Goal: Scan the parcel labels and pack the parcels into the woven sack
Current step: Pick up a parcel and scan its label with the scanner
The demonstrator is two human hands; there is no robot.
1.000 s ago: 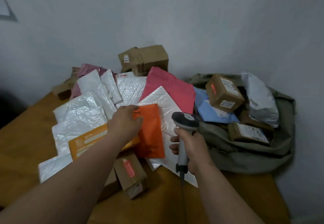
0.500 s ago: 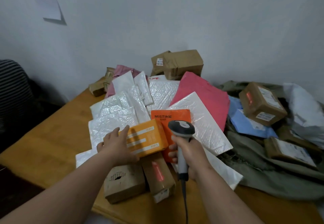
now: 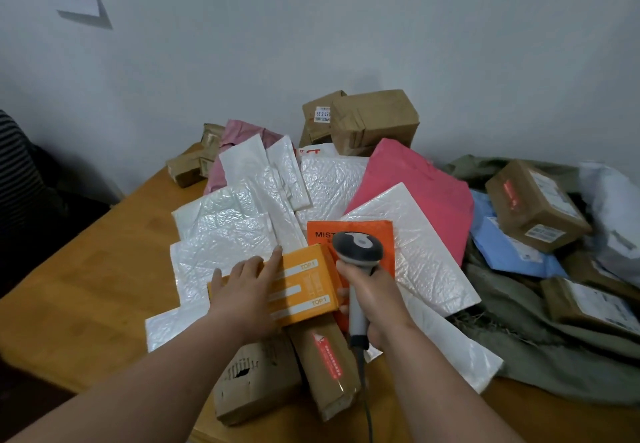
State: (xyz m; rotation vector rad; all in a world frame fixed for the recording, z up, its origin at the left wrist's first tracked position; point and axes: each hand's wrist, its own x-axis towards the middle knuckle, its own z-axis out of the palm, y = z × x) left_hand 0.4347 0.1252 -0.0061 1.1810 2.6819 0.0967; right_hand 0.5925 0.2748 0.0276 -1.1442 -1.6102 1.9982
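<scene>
My left hand (image 3: pixel 247 290) lies on top of a yellow-orange box (image 3: pixel 304 286) marked TOP 1, fingers spread over its left half. My right hand (image 3: pixel 375 307) grips the handle of a grey barcode scanner (image 3: pixel 358 247), whose head sits just right of the box. Under them lie an orange mailer (image 3: pixel 384 234), white bubble mailers (image 3: pixel 225 231) and a pink mailer (image 3: pixel 415 179). The olive woven sack (image 3: pixel 519 349) lies at the right with brown boxes (image 3: pixel 533 203) and a blue mailer (image 3: pixel 505 248) on it.
Two brown cardboard parcels (image 3: pixel 325 366) sit at the table's near edge below my hands. More brown boxes (image 3: pixel 370 120) stand against the wall at the back. The wooden table (image 3: pixel 86 269) shows bare at the left; a dark striped chair (image 3: pixel 17 179) stands beyond it.
My left hand moved off the orange mailer onto the yellow-orange box, which has turned up so its striped face shows. The view has swung left. The scanner stays in my right hand.
</scene>
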